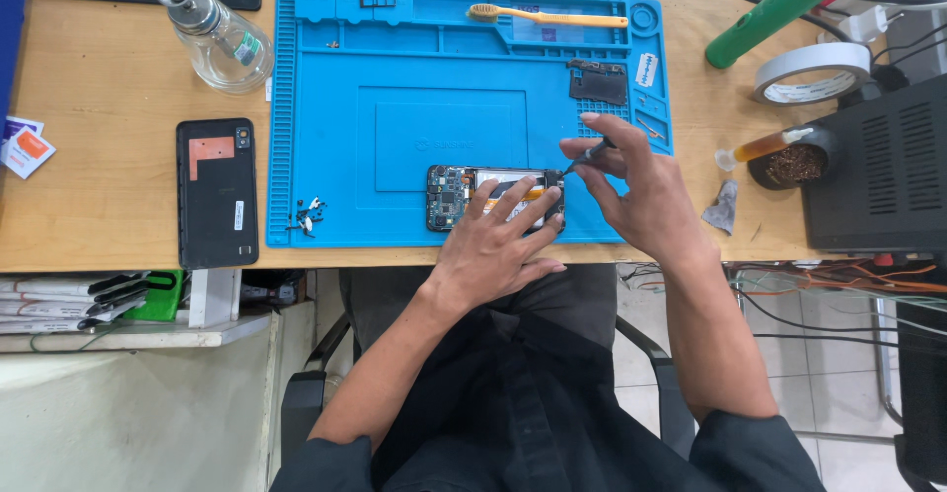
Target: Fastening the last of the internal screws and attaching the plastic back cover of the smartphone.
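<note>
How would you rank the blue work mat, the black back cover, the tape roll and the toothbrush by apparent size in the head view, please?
1. blue work mat
2. black back cover
3. tape roll and toothbrush: too differently shaped to rank surely; the toothbrush is longer, the roll broader.

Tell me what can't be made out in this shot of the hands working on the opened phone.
Head view:
- Opened phone: its right half lies under the left hand.
- Thin tool in the right hand: its tip is too small to tell its kind.
- Small screws on the blue mat: too tiny to count.
- Green tool: its far end is cut off by the top edge.
</note>
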